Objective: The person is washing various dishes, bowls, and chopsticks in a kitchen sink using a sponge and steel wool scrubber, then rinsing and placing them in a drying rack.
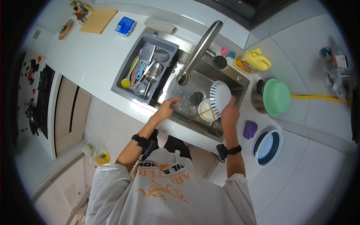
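Observation:
My right hand (230,112) grips the rim of a white bowl with dark stripes (220,98), tilted on its side over the right part of the steel sink (185,115). My left hand (168,107) is over the sink's front edge, fingers apart, holding nothing. Below the striped bowl, a pale bowl (204,112) lies on the sink bottom, with chopsticks (200,114) across it. The drain strainer (197,97) is just left of the bowls. Above the sink arches a steel faucet (201,50).
A grey basin (118,84) at left holds a yellow brush, a grater and a metal scoop. Right of the sink are a yellow detergent jug (251,61), a green basin (277,97) on a pot, a purple cloth (250,129) and a collapsible basin (278,146). A blue packet (125,26) lies behind.

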Tool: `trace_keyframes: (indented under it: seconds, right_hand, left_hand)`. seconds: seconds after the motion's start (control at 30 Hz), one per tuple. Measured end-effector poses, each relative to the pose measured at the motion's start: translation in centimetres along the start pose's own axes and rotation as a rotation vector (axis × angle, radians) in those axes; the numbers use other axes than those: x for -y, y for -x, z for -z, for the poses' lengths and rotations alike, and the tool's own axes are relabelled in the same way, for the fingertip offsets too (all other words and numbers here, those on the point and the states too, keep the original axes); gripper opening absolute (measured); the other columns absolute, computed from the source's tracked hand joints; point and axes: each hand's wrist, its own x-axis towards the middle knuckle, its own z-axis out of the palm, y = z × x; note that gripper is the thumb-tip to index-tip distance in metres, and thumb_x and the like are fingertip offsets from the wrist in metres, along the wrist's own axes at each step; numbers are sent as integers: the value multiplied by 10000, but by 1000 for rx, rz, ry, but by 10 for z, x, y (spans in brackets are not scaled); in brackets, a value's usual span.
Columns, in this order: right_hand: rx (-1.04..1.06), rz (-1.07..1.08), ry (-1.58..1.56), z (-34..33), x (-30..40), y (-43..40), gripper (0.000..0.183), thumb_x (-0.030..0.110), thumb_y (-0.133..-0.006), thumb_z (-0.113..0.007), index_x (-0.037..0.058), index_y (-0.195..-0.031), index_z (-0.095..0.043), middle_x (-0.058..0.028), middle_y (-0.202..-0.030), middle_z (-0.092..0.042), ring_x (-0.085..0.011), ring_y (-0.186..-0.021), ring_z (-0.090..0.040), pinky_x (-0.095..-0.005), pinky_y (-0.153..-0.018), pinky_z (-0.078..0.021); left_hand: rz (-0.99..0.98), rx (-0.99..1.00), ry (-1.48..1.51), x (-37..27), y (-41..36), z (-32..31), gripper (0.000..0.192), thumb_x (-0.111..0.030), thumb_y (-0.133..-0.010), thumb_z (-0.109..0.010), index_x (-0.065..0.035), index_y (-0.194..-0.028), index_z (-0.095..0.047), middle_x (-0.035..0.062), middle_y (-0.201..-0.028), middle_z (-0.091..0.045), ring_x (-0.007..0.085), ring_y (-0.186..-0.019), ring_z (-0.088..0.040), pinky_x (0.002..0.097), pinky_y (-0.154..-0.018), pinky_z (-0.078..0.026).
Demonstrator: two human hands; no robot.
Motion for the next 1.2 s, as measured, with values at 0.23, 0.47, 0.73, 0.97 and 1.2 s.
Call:
trace_keyframes:
  seconds: [0.23,0.47,0.73,0.97,1.2]
  right_hand:
    - [-58,-252,-158,1,-33,0,352,57,-866,-446,16,-1216,-466,-253,-1008,-619,-412,-821,-627,-487,-737,-487]
    - [101,-364,-782,-26,-26,61,339,63,-864,-509,-23,-1192,-507,-165,-1049,-625,-240,-930,-613,-323,-785,-474]
    - [555,-248,-1074,-70,112,149,324,19,-877,-515,-15,-1200,-512,-96,-1100,-612,-191,-952,-602,-313,-810,-487]
    - [777,-176,-1150,-116,298,196,354,23,-867,-529,4,-1219,-494,-100,-1100,-610,-197,-921,-622,-316,-727,-523]
    - [969,-142,-999,-139,464,216,396,45,-869,-544,24,-1258,-474,-82,-1101,-613,-153,-894,-619,-252,-706,-506]
  left_hand:
    - [171,19,344,-24,24,41,324,25,-892,-488,-19,-1204,-562,36,-805,-671,91,-788,-614,203,-702,-432]
    - [216,-69,477,-6,105,119,300,-45,-878,-564,-4,-1176,-576,64,-775,-681,109,-779,-634,235,-751,-472]
    - [281,-354,559,55,249,244,275,-30,-902,-477,10,-1162,-560,114,-884,-675,172,-837,-657,289,-839,-514]
    - [291,-794,637,100,396,365,244,-59,-917,-453,9,-1121,-567,135,-935,-669,189,-867,-655,300,-841,-522]
    - [-11,-1248,1256,160,479,471,277,-91,-942,-406,39,-1173,-487,202,-1134,-583,276,-1045,-587,371,-930,-482]
